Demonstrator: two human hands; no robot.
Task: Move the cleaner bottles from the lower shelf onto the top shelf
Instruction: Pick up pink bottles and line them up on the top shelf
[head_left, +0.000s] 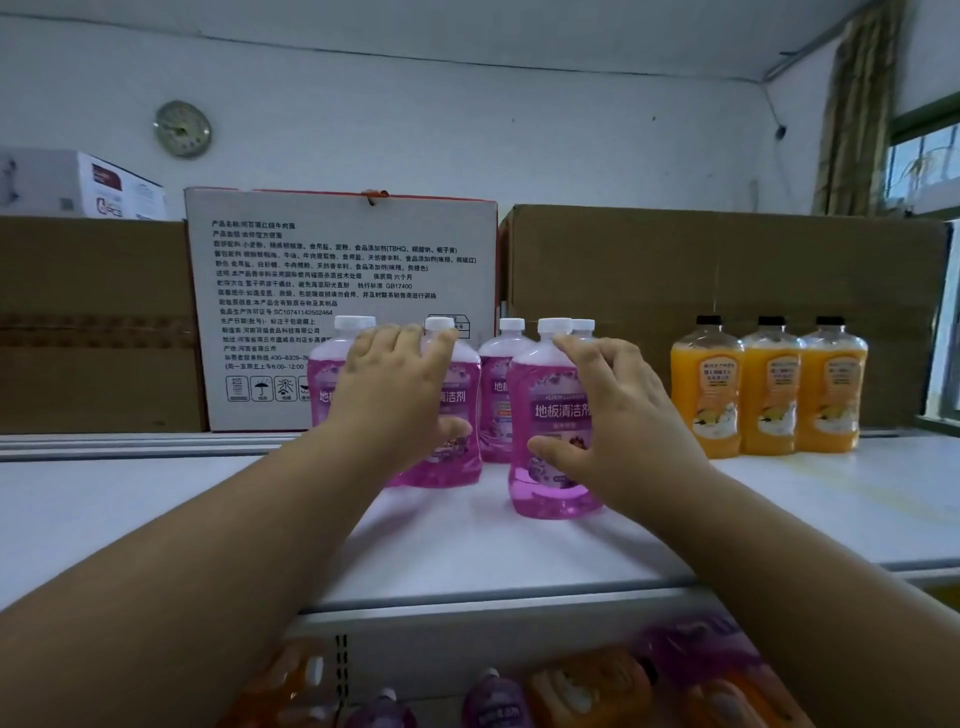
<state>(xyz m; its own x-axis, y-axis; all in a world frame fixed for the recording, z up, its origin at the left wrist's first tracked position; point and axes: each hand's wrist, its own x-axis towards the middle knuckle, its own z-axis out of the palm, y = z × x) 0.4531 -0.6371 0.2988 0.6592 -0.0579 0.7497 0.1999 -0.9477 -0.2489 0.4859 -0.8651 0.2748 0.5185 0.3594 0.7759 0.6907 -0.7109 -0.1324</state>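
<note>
Several purple cleaner bottles with white caps stand on the white top shelf (467, 540). My left hand (395, 400) lies spread against the front of one purple bottle (457, 415), fingers straight up at its shoulder and thumb across its label. My right hand (618, 426) curls round the right side of the frontmost purple bottle (540, 415), thumb on its label and fingertips beside its neck. That bottle stands upright on the shelf. Below the shelf edge, blurred, more purple bottles (493, 701) lie on the lower shelf.
Three orange bottles (769, 389) with black caps stand in a row at the right of the top shelf. A white printed box (343, 270) and brown cartons (727, 280) line the back. Orange bottles (592, 686) share the lower shelf.
</note>
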